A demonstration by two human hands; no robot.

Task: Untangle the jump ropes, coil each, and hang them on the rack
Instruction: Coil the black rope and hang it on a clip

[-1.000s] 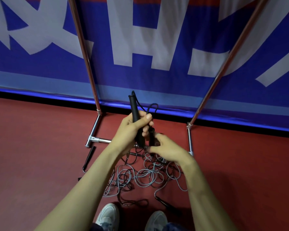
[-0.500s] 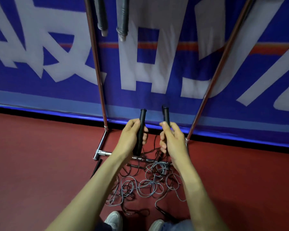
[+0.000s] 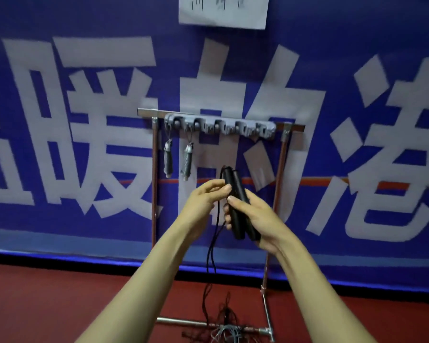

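While between left hand (image 3: 203, 206) and right hand (image 3: 259, 219), two black handles (image 3: 239, 226).

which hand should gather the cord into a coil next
Probably the left hand: it sits by the cord hanging beside the handles, while the right hand grips both handles together and serves best as the anchor.

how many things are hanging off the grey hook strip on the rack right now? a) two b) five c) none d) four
a: a dark grey handle and a ribbed grey handle hang from the two leftmost hooks of the hook strip. The other hooks are bare, and the black handles are in the right hand, not on the rack.
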